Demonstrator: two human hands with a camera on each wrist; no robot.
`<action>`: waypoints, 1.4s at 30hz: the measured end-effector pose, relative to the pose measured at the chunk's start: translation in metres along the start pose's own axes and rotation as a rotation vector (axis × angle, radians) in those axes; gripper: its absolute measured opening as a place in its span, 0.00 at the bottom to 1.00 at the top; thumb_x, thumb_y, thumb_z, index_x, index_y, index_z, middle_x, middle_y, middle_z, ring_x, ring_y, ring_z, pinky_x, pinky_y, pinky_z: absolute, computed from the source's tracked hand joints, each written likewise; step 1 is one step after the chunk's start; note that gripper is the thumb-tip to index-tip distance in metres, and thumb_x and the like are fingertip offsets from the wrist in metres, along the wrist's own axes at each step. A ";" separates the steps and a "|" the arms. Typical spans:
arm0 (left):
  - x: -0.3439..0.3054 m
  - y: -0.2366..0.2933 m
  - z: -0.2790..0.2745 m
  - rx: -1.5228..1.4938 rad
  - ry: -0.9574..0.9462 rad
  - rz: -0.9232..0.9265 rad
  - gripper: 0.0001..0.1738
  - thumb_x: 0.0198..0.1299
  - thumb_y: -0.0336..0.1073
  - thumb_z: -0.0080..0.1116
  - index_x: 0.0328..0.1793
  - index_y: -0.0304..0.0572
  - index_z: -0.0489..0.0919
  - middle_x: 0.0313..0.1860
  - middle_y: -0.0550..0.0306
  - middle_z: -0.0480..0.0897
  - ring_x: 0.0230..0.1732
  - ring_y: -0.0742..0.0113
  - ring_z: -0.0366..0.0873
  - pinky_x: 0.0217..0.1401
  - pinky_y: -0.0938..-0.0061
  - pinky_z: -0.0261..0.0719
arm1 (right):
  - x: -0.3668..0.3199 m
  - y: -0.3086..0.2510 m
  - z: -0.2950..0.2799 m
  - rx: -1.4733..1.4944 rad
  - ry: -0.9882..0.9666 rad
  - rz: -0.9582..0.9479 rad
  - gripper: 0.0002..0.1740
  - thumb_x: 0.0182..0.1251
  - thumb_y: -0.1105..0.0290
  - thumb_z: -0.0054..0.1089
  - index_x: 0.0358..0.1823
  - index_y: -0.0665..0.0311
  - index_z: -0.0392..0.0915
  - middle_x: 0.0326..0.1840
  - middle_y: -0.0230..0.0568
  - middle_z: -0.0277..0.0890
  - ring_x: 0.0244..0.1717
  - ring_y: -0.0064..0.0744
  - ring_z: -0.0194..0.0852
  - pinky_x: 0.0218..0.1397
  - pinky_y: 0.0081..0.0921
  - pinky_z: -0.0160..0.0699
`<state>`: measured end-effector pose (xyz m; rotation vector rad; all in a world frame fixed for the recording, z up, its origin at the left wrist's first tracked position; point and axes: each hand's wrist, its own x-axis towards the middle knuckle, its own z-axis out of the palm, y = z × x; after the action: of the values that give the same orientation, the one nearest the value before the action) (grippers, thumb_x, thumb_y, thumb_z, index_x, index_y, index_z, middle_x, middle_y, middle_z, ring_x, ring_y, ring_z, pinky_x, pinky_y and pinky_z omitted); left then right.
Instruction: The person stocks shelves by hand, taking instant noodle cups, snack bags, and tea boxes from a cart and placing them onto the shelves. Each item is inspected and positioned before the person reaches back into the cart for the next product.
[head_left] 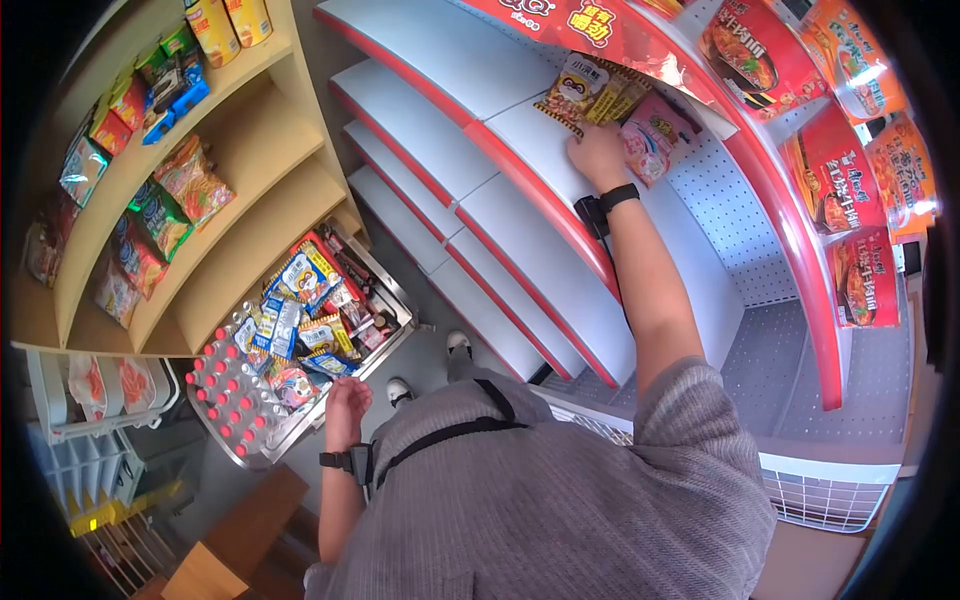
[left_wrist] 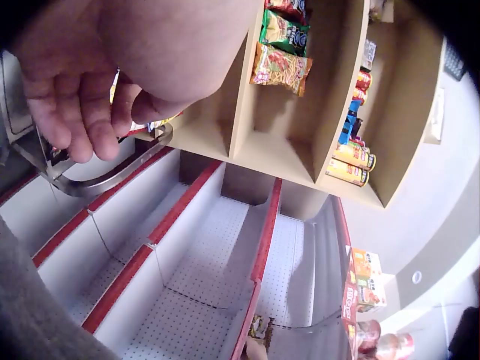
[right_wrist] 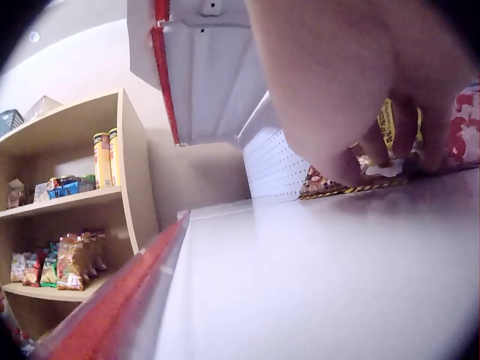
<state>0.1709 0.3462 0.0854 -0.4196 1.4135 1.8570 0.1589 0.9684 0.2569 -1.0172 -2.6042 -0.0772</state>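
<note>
White metal with red edging makes up the display shelving (head_left: 520, 135), whose upper tier hides the back of the shelf beneath it. The wooden shelf unit (head_left: 275, 120) stands across from it, its far end lost in the lens's dark rim. Between them sits a metal cart (head_left: 300, 426), loaded with overlapping snack packets (head_left: 280, 325) and red-capped bottles (head_left: 232, 395); the lower packets are buried.

The pink packet (head_left: 655, 140) lies on the display shelving just right of the right hand, cut off at the edge of the right wrist view. Beside it, a yellow-and-black packet (head_left: 577, 88) rests on the same shelf, partly covered by the fingers in that view. The right hand (head_left: 600, 155) has its fingertips against its lower part; whether they pinch it or only touch, I cannot tell. The left hand (head_left: 347, 405), by the cart's near edge, holds nothing, its fingers loosely bent and the thumb apart from them. Smallest, the packets' fine print is unreadable.
</note>
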 end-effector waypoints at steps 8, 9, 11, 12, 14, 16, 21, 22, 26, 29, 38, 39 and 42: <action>-0.001 0.003 0.017 0.032 0.014 -0.011 0.12 0.76 0.43 0.51 0.51 0.44 0.78 0.42 0.58 0.84 0.43 0.65 0.83 0.49 0.71 0.81 | 0.004 0.012 0.011 0.128 0.132 -0.035 0.23 0.63 0.59 0.56 0.49 0.70 0.86 0.53 0.70 0.79 0.61 0.69 0.68 0.67 0.54 0.73; -0.001 0.003 0.018 0.027 0.014 -0.011 0.11 0.76 0.42 0.51 0.51 0.44 0.78 0.42 0.58 0.84 0.43 0.65 0.83 0.49 0.71 0.81 | 0.004 0.013 0.012 0.170 0.154 -0.022 0.21 0.64 0.61 0.56 0.48 0.70 0.87 0.51 0.68 0.80 0.60 0.69 0.70 0.66 0.53 0.73; 0.001 0.001 0.014 0.033 -0.002 -0.014 0.11 0.75 0.42 0.50 0.52 0.45 0.78 0.42 0.58 0.84 0.43 0.65 0.83 0.48 0.71 0.80 | 0.003 0.014 0.012 0.218 0.180 -0.001 0.19 0.64 0.62 0.56 0.46 0.67 0.88 0.50 0.66 0.82 0.58 0.65 0.74 0.65 0.51 0.75; 0.003 -0.001 0.011 0.033 -0.020 -0.020 0.11 0.75 0.41 0.50 0.52 0.45 0.78 0.42 0.58 0.84 0.43 0.65 0.83 0.48 0.71 0.80 | 0.004 0.014 0.011 0.262 0.205 0.015 0.17 0.64 0.63 0.57 0.45 0.65 0.89 0.49 0.63 0.83 0.57 0.61 0.78 0.63 0.49 0.77; 0.006 -0.004 0.008 0.037 -0.030 -0.018 0.10 0.75 0.41 0.50 0.51 0.45 0.78 0.42 0.58 0.84 0.43 0.65 0.83 0.48 0.71 0.80 | 0.005 0.015 0.008 0.250 0.199 0.015 0.17 0.65 0.63 0.56 0.45 0.65 0.89 0.48 0.63 0.83 0.55 0.60 0.79 0.62 0.48 0.78; 0.009 -0.004 0.005 0.042 -0.043 -0.021 0.10 0.75 0.40 0.49 0.51 0.46 0.78 0.42 0.58 0.84 0.43 0.65 0.83 0.48 0.71 0.80 | 0.005 0.017 0.007 0.233 0.191 0.017 0.17 0.65 0.63 0.56 0.44 0.64 0.89 0.48 0.62 0.83 0.53 0.59 0.80 0.61 0.48 0.79; 0.004 0.003 0.008 0.060 -0.007 -0.020 0.10 0.75 0.40 0.49 0.50 0.46 0.78 0.42 0.58 0.84 0.44 0.65 0.83 0.48 0.71 0.80 | -0.004 0.018 0.001 0.203 0.181 0.087 0.18 0.64 0.62 0.56 0.40 0.69 0.88 0.47 0.67 0.82 0.52 0.64 0.80 0.59 0.52 0.79; 0.005 0.004 0.005 0.060 -0.006 -0.016 0.10 0.75 0.40 0.49 0.50 0.46 0.78 0.42 0.58 0.84 0.44 0.65 0.83 0.48 0.71 0.80 | -0.006 0.014 -0.006 0.207 0.183 0.086 0.18 0.64 0.62 0.56 0.40 0.69 0.88 0.47 0.67 0.82 0.52 0.64 0.80 0.59 0.52 0.79; 0.011 -0.003 -0.004 0.074 -0.060 -0.029 0.11 0.75 0.40 0.48 0.51 0.45 0.78 0.43 0.58 0.84 0.44 0.65 0.83 0.49 0.71 0.81 | -0.005 0.007 -0.023 0.198 0.109 0.132 0.20 0.65 0.59 0.54 0.38 0.69 0.88 0.43 0.65 0.84 0.49 0.63 0.83 0.56 0.53 0.80; 0.015 -0.003 -0.005 0.073 -0.063 -0.039 0.11 0.75 0.41 0.48 0.51 0.45 0.78 0.43 0.57 0.84 0.45 0.64 0.83 0.50 0.71 0.81 | -0.006 0.004 -0.030 0.201 0.074 0.175 0.22 0.66 0.57 0.53 0.38 0.69 0.88 0.40 0.64 0.85 0.46 0.63 0.84 0.55 0.54 0.81; 0.022 -0.002 -0.002 0.068 -0.059 -0.027 0.10 0.76 0.40 0.48 0.51 0.46 0.78 0.42 0.57 0.84 0.44 0.64 0.84 0.49 0.70 0.81 | 0.008 0.014 -0.006 0.216 0.113 0.141 0.24 0.67 0.56 0.52 0.37 0.71 0.88 0.39 0.65 0.84 0.44 0.63 0.85 0.56 0.53 0.82; 0.023 -0.001 -0.003 0.066 -0.060 -0.030 0.10 0.76 0.40 0.48 0.52 0.46 0.78 0.42 0.57 0.84 0.44 0.64 0.84 0.49 0.70 0.81 | 0.010 0.015 -0.005 0.217 0.103 0.136 0.24 0.67 0.56 0.52 0.37 0.71 0.88 0.39 0.65 0.84 0.45 0.63 0.85 0.56 0.53 0.82; 0.026 -0.001 -0.006 0.060 -0.064 -0.022 0.11 0.76 0.41 0.49 0.52 0.46 0.78 0.42 0.57 0.85 0.43 0.64 0.84 0.48 0.71 0.81 | 0.005 0.010 -0.013 0.234 0.090 0.182 0.24 0.67 0.56 0.52 0.36 0.71 0.88 0.38 0.64 0.84 0.45 0.62 0.85 0.55 0.53 0.82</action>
<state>0.1537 0.3505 0.0661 -0.3415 1.4117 1.7904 0.1658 0.9771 0.2704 -1.1291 -2.3610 0.2164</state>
